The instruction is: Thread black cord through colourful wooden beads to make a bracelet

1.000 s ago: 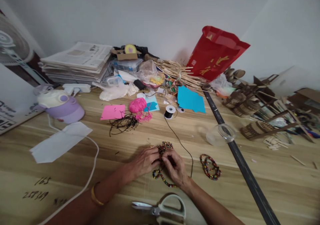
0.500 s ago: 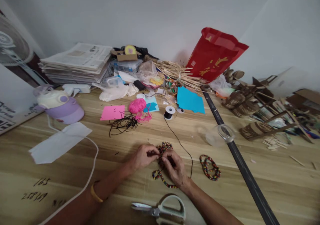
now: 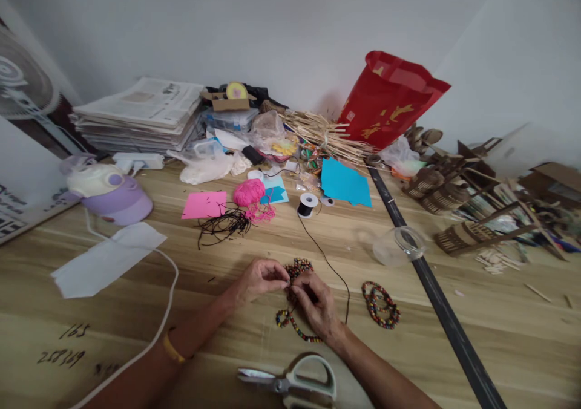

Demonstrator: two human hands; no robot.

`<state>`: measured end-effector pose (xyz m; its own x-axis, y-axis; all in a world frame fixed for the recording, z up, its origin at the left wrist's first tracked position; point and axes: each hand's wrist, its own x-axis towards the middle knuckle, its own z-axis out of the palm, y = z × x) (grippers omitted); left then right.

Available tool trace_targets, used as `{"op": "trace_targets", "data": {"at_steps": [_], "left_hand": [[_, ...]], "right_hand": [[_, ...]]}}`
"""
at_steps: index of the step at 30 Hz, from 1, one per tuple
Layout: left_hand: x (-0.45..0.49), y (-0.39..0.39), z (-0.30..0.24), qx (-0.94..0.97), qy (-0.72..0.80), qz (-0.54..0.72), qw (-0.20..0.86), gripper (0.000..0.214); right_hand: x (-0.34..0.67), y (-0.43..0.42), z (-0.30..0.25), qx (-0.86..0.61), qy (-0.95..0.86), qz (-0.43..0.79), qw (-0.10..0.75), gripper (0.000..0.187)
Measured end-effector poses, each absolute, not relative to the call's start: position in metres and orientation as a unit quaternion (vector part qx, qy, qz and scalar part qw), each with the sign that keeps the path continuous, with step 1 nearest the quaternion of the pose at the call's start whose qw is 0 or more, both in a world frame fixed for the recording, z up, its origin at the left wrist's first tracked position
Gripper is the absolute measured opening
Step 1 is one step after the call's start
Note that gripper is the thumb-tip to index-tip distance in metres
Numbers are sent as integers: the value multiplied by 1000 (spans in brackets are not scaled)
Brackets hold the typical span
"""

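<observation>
Grip of the left hand (image 3: 261,278), flatter a second ago, now nears a pinch facing the curled right hand (image 3: 318,310); I can't tell if either holds anything. Finer work, likely, beside beads (image 3: 300,267) heaped on the worktop (image 3: 521,336).

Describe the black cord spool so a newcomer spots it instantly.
In front of the red bag lies a large blue sheet. Just left of it, slightly nearer the camera, stands a white-rimmed spool of black cord. Unlike the loose black tangle farther left, it trails one strand toward the right hand.
</observation>
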<state>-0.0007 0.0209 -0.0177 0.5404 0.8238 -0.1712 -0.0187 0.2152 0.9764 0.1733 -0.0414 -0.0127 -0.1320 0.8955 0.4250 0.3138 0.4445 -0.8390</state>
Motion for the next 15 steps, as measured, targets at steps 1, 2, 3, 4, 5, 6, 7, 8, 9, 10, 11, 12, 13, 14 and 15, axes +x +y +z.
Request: {"op": "trace_targets", "data": {"at_steps": [1, 2, 3, 4, 5, 6, 7, 8, 9, 10, 11, 12, 13, 14, 15], "left_hand": [[-1, 21, -18, 546, 368, 306, 687, 26], [-1, 21, -18, 546, 367, 305, 688, 27], [-1, 21, -19, 547, 365, 303, 690, 27], [-1, 21, -19, 547, 364, 301, 691, 27], [-2, 22, -19, 547, 363, 299, 692, 26], [-2, 22, -19, 548, 364, 297, 692, 26], [-2, 22, -19, 549, 364, 294, 693, 26], [-3, 22, -18, 550, 365, 292, 693, 25], [-3, 22, -17, 550, 364, 290, 693, 24], [-4, 22, -16, 550, 363, 289, 695, 24], [-4, 22, -14, 551, 360, 288, 696, 23], [-4, 22, -13, 551, 357, 289, 697, 22], [-5, 22, -12, 551, 354, 291, 698, 21], [-5, 22, -11, 549, 352, 291, 700, 21], [-5, 22, -10, 546, 351, 290, 703, 21]], "right_hand": [[173, -42, -12, -436, -691, 296, 494, 17], [173, -42, -12, -436, -688, 298, 497, 16], [173, -42, -13, -438, -684, 301, 500, 16], [173, -42, -13, -441, -678, 304, 504, 15], [174, -43, -14, -444, -671, 310, 507, 15], [174, -43, -16, -446, -666, 317, 507, 15], [174, -44, -17, -447, -662, 324, 506, 15], [174, -44, -18, -449, -660, 330, 504, 16], [174, -44, -19, -450, -659, 334, 502, 17], [174, -44, -19, -450, -659, 336, 500, 17], [174, -44, -19, -450, -660, 336, 500, 18], [174, -44, -19, -449, -661, 335, 500, 18], [174, -44, -18, -447, -662, 332, 501, 18], [174, -43, -18, -445, -663, 330, 503, 19], [174, -43, -17, -444, -665, 328, 503, 19]]}}
